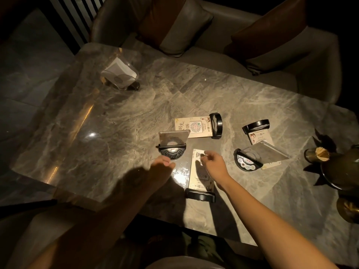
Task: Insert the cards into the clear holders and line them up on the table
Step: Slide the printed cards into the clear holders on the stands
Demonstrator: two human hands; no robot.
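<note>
On the marble table (116, 105), five clear holders with black bases are seen, scattered rather than lined up. One empty holder (172, 144) stands upright just beyond the left hand (162, 165), whose grip is loosely curled and holds nothing. A holder with a card in it (200, 177) lies flat in front of the person, its black base nearest the table edge; its far end is pinched by the fingertips of the right hand (212, 162). Beyond it, a second carded holder (196, 127) lies flat with its base to the right. To the right, an empty holder (260, 154) lies tilted, partly over a third carded holder (258, 133). A napkin holder (120, 74) stands at the far left, well apart. Dark green bottles (334, 164) are crowded at the right edge, near the tilted holder. Cushioned seating (194, 35) is seen behind the table.
</note>
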